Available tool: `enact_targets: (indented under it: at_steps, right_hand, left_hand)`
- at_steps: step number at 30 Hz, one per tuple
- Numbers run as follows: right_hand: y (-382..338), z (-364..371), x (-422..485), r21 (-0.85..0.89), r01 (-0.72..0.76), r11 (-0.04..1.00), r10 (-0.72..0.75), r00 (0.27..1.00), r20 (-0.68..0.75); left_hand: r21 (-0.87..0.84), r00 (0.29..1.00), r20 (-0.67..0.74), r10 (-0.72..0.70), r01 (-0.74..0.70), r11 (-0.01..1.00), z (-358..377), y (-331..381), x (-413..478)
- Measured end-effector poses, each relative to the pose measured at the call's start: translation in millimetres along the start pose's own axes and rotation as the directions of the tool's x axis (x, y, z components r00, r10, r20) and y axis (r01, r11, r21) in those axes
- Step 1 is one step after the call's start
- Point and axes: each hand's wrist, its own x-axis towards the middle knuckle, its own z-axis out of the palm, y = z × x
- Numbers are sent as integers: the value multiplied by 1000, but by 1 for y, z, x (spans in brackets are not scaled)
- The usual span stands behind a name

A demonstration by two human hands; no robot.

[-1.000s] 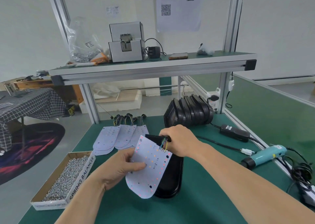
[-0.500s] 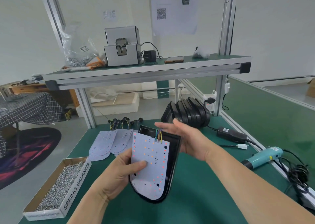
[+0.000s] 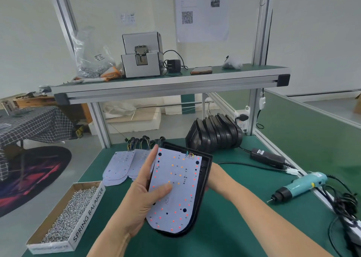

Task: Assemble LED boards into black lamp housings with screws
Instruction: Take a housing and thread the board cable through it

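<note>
Seating step: pinches board into housing at centre with left hand, thumb on top; props housing from behind with right hand, fingers hidden. Sits squarer than half a second ago; likely ready for screws at 8 o'clock.

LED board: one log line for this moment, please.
LED board: laid in black lamp housing | left hand: thumb on board | right hand: behind housing | electric screwdriver: on table

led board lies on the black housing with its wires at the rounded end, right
No: in the head view the wires are at the straight end of the LED board, which lies on the black housing.
</note>
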Motion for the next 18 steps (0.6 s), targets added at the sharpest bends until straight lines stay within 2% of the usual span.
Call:
enact_targets:
  at_steps: [2, 3, 5, 7, 10, 12, 16, 18]
  right_hand:
    - [-2, -3, -5, 133, 76, 988, -63, 994, -94]
    - [-4, -4, -8, 275, 102, 956, -72, 991, -117]
    - [-10, -5, -21, 448, 176, 877, -147, 984, -98]
    - [-9, 3, -31, 425, 253, 869, -241, 967, -83]
    - [-7, 17, -36, 373, 342, 863, -272, 935, -228]
    - [-4, 22, -36, 433, 352, 830, -255, 929, -267]
    - [-1, 29, -40, 628, 356, 692, -269, 934, -233]
    - [0, 34, -41, 668, 352, 656, -275, 935, -223]
  left_hand:
    - [35, 999, -24, 41, -40, 999, -1, 0, -2]
    - [56, 997, -42, 58, -56, 997, 0, -1, -2]
    - [103, 991, -98, 94, -84, 991, 1, -2, -4]
    - [171, 983, -139, 121, -97, 980, 2, -5, -4]
    - [268, 984, -95, 149, -119, 956, 8, -5, -4]
    - [291, 987, -74, 146, -119, 949, 12, -2, -5]
    - [323, 988, -109, 106, -65, 944, 15, 2, -7]
    - [261, 983, -149, 106, -64, 963, 17, 0, -6]
